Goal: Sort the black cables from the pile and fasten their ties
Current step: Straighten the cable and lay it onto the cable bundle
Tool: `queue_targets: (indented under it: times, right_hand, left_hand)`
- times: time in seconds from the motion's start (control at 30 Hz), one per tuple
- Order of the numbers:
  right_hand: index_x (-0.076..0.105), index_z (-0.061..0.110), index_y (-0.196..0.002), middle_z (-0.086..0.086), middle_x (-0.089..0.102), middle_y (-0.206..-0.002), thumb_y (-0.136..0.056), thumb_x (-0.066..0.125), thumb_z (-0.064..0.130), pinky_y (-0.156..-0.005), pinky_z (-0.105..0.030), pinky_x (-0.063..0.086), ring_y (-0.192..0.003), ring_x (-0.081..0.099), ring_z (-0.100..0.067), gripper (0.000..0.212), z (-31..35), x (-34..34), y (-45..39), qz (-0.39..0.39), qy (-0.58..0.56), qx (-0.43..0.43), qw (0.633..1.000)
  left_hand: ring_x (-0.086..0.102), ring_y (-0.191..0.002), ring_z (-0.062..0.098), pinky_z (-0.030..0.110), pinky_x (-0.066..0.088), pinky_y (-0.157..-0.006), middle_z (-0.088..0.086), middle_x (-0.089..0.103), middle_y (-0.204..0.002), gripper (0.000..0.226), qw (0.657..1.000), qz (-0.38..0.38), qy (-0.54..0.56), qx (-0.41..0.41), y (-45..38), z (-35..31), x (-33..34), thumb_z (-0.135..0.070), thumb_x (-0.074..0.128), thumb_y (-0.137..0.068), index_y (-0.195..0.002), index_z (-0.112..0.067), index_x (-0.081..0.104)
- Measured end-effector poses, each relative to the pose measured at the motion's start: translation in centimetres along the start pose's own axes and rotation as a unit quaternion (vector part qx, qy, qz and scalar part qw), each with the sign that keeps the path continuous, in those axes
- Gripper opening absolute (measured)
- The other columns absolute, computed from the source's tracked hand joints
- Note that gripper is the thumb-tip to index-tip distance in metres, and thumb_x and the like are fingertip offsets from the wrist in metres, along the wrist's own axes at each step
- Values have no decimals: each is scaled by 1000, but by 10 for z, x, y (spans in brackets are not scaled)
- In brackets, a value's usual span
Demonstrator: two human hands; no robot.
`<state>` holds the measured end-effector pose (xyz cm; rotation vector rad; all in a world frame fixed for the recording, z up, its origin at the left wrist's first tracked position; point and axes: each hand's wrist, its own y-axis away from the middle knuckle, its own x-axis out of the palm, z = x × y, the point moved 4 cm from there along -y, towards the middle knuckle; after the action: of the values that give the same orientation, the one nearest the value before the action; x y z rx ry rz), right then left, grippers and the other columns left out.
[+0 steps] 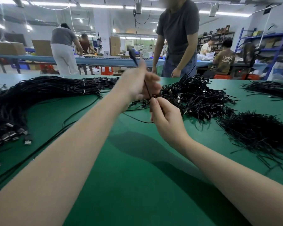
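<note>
My left hand (138, 84) is raised over the middle of the green table (129, 168) and grips a thin black cable (147, 88) whose plug end (132, 54) sticks up past the thumb, blurred. Just below it, my right hand (166, 118) pinches the same cable between thumb and fingertips near its lower part. A tangled pile of black cables (198, 97) lies right behind both hands. A loose stretch of cable (137, 119) trails on the table under the hands.
Long bundled black cables (44, 88) with white ties and metal plugs lie at the left. Heaps of black ties (258, 134) lie at the right, with more cables (271, 88) at the far right. A person (178, 38) stands at the table's far edge.
</note>
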<state>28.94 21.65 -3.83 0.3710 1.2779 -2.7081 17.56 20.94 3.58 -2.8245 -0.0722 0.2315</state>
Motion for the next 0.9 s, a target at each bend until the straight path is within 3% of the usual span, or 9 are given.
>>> queue_targets:
  times: [0.1, 0.2, 0.3, 0.37, 0.5, 0.6, 0.7, 0.8, 0.9]
  right_hand:
    - [52, 12, -72, -17, 47, -56, -100, 41, 35, -58, -45, 50, -49, 49, -28, 38, -7, 10, 10, 105, -30, 41, 993]
    - [60, 17, -70, -10, 52, -52, -99, 44, 43, -51, -22, 39, -44, 48, -10, 42, -23, 17, 18, 191, -6, 107, 976]
    - [49, 20, -56, 4, 40, -50, -94, 54, 44, -49, -24, 30, -45, 36, -11, 45, -30, 0, 6, 121, 6, 151, 981]
    - [44, 17, -58, 10, 33, -48, -91, 60, 41, -45, -20, 26, -43, 28, -7, 45, -28, -18, -7, 38, -24, 176, 983]
    - [51, 9, -62, 12, 33, -46, -92, 60, 36, -43, -19, 23, -44, 27, -5, 41, -4, -35, -28, -37, -33, 145, 988]
    - [63, 21, -63, 16, 39, -44, -100, 48, 26, -45, -17, 25, -43, 31, -1, 40, 22, -15, -29, 32, -84, 99, 991]
    - [66, 26, -77, 15, 40, -47, -102, 40, 30, -45, -16, 29, -45, 34, -4, 36, 22, 19, -8, 256, -172, 162, 937]
    - [64, 23, -81, 9, 34, -55, -101, 41, 40, -49, -22, 29, -48, 30, -10, 35, -3, 20, 11, 332, -118, 263, 898]
    - [55, 19, -66, 7, 37, -55, -89, 58, 49, -47, -23, 27, -48, 31, -10, 38, -19, -13, -5, 163, 47, 270, 948]
  left_hand:
    - [70, -65, 16, 26, 57, -62, 3, 71, -67, 62, 979, -40, 202, -1, -5, -26, -28, -42, 23, -104, -77, -12, 69]
    - [63, -55, 5, 18, 51, -48, -5, 67, -63, 52, 935, 95, 341, 34, -3, -47, -53, -35, 29, -100, -76, -17, 72]
    - [50, -40, 0, 14, 40, -36, -10, 60, -55, 46, 930, 296, 219, -29, 11, -42, -58, -46, 32, -96, -76, -24, 67]
    - [50, -38, 8, 16, 39, -38, -3, 60, -54, 49, 926, 354, 52, -119, 19, -24, -49, -52, 36, -95, -79, -19, 69]
    - [72, -76, 15, 24, 49, -64, 4, 76, -90, 61, 914, 269, -199, -230, 14, 18, -21, -51, 17, -102, -103, -20, 69]
    - [72, -82, 14, 28, 54, -74, 4, 75, -95, 55, 981, 102, -5, -163, -1, 20, -14, -45, 19, -104, -114, -13, 62]
    - [71, -83, 16, 24, 56, -64, 8, 74, -98, 54, 965, 22, 252, -65, -9, 0, -28, -39, 20, -105, -119, -6, 61]
    - [67, -69, 10, 22, 52, -60, -3, 72, -76, 49, 937, 116, 330, -5, 2, -22, -44, -36, 30, -103, -94, -14, 73]
    - [51, -44, 5, 18, 41, -47, -9, 60, -53, 43, 949, 274, 139, -65, 21, -24, -44, -38, 43, -94, -75, -18, 76]
